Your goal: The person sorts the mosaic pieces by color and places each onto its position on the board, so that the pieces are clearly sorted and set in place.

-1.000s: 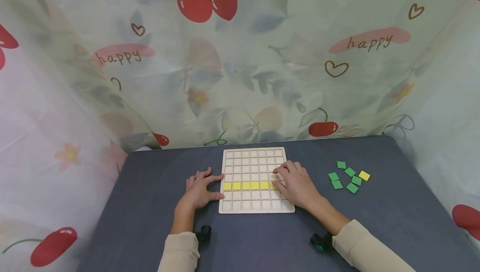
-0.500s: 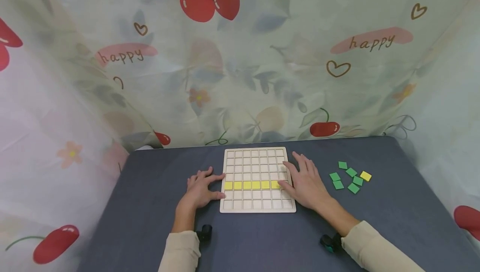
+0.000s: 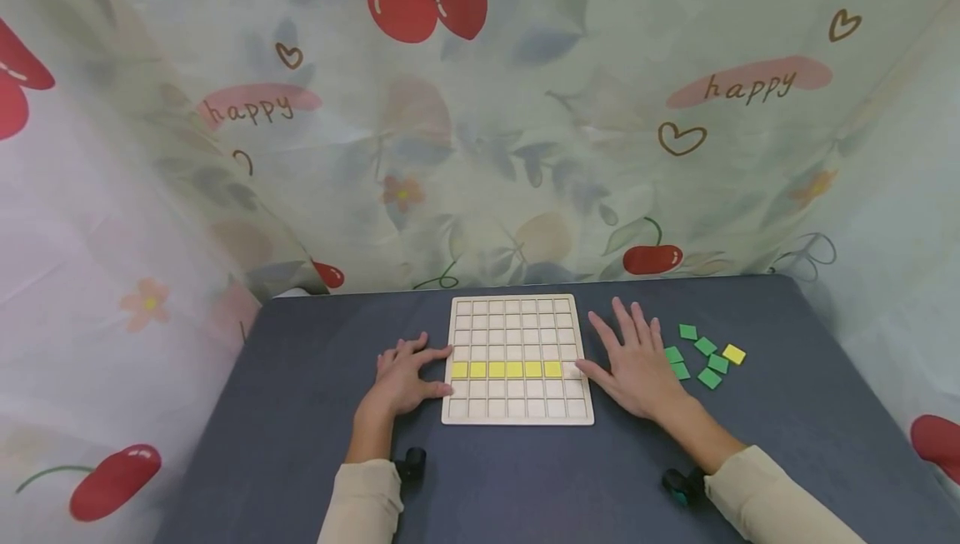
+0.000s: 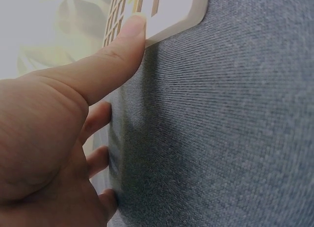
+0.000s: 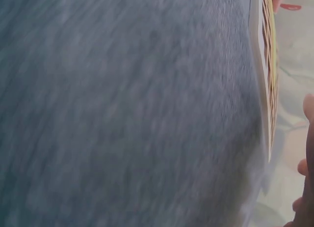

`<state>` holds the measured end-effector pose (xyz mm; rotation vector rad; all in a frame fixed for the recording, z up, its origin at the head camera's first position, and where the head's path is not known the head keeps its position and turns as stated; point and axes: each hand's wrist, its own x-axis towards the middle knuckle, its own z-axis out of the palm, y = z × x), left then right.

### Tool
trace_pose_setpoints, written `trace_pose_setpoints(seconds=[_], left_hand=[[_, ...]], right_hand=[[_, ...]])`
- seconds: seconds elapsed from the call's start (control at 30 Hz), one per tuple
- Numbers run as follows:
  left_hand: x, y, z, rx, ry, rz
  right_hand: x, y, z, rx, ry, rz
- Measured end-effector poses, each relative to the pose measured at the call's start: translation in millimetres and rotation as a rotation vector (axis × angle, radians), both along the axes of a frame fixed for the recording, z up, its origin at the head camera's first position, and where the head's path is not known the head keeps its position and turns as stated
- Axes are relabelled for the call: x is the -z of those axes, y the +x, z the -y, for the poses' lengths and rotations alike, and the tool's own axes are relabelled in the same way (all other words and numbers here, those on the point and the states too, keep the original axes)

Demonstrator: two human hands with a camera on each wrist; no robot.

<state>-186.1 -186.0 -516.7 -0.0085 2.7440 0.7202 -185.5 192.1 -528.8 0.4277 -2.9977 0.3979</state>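
A pale wooden grid board [image 3: 514, 408] lies flat on the dark table, with a row of several yellow square tiles [image 3: 514, 370] in its cells. The rightmost cell of that row holds no tile. My left hand [image 3: 397, 381] rests at the board's left edge, thumb and forefinger spread and touching the rim; in the left wrist view the thumb [image 4: 125, 45] lies on the board's edge. My right hand [image 3: 637, 369] is off the board's right side with fingers spread, holding nothing, its thumb near the rim. Its fingers partly cover the nearest green tiles [image 3: 706, 346].
One loose yellow tile [image 3: 733, 354] lies at the right end of the green group. A dark cloth covers the table [image 3: 510, 486]. Behind it hangs a patterned curtain [image 3: 495, 152] that also closes in both sides.
My right hand has drawn back from the yellow row and moved right toward the green tiles, its fingers spreading. The last yellow tile in the row is uncovered. The left hand stays put.
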Motion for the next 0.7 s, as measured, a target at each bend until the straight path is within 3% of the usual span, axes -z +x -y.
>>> trace_pose_setpoints(seconds=[0.47,0.7], left_hand=[[-0.6,0.7,0,0.001,0.004,-0.007],[-0.6,1.8,-1,-0.008,0.007,-0.005]], right_hand=[[-4.8,1.8,-37,0.083,-0.009,0.027],[0.5,2.4,-56,0.115,-0.013,0.016]])
